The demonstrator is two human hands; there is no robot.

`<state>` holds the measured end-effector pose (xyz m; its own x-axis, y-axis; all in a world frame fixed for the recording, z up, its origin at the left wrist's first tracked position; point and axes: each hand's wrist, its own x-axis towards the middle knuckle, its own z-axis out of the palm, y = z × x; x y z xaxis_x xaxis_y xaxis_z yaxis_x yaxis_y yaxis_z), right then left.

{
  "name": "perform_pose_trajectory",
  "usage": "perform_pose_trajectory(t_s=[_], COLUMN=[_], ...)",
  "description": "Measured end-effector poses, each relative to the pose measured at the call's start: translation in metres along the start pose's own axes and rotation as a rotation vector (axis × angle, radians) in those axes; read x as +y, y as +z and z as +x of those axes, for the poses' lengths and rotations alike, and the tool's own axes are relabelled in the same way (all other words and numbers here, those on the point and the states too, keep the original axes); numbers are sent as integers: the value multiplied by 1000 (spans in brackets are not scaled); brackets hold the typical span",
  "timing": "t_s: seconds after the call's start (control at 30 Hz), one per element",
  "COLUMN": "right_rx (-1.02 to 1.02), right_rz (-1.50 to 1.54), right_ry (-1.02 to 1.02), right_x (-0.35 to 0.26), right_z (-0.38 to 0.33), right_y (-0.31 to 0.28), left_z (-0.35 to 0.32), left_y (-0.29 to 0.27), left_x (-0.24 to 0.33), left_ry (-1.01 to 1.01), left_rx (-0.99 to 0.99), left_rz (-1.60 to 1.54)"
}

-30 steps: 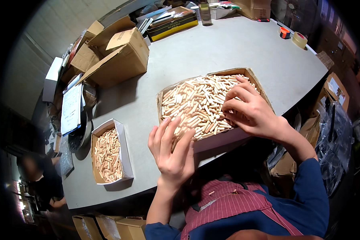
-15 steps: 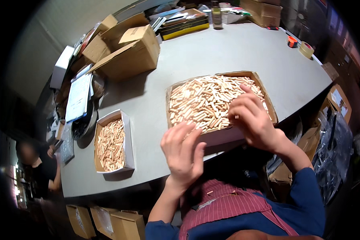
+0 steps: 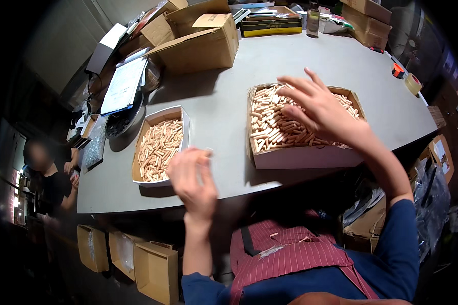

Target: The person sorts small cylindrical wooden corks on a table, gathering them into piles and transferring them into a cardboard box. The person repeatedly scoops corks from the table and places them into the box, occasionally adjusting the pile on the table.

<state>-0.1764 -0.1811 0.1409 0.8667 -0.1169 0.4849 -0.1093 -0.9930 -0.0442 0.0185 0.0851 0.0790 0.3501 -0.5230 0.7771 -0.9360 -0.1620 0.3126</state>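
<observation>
A large shallow cardboard box [image 3: 305,158] full of short wooden dowels [image 3: 272,119] stands on the grey table. Above its dowels hangs my right hand [image 3: 320,109], fingers spread and holding nothing that I can see. To the left is a smaller white-sided box [image 3: 185,127], also filled with wooden dowels [image 3: 160,145]. My left hand [image 3: 192,178] is at this box's near right corner, slightly blurred, its thumb and fingers pinched together. What looks like the end of a wooden dowel [image 3: 207,152] shows at the fingertips.
An opened carton [image 3: 201,51], a clipboard with papers [image 3: 124,84] and a dark bowl [image 3: 119,124] stand at the left back. A bottle [image 3: 313,23] and tape rolls [image 3: 413,84] lie farther off. Open cartons [image 3: 155,272] stand below the table. Another person [image 3: 53,178] is at far left.
My left hand has moved left from the large box's near edge to the smaller box. My right hand stays over the large box, its fingers more spread. The whole view has shifted.
</observation>
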Motion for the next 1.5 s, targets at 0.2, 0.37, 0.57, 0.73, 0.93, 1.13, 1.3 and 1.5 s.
perform_pose_trajectory(t_s=[0.2,0.37,0.57,0.73,0.93,1.13,1.3,1.5], right_rx=[-358,-335,-248,-211,-207,-214,-225,-431], right_rz=[62,133,115,139,140,99,192,-165], right_ry=[94,156,108,156,255,275,145,-141], right_x=[60,64,68,65,62,57,13,-24], right_z=[11,-20,-54,-74,-97,-106,-70,-29], right_y=[12,6,-7,-19,-38,-36,-28,-17], left_z=[10,-5,-12,-8,-20,-63,-126,-225], left_y=[-21,-20,11,24,31,0,-35,-77], left_x=[-91,-77,-38,-16,-11,-20,-38,-66], left_ry=[-137,-80,-36,23,12,-123,-303,-882], left_rx=[11,-53,-112,-159,-185,-117,7,221], left_rz=[310,250,84,-16,-62,-45,-17,-178])
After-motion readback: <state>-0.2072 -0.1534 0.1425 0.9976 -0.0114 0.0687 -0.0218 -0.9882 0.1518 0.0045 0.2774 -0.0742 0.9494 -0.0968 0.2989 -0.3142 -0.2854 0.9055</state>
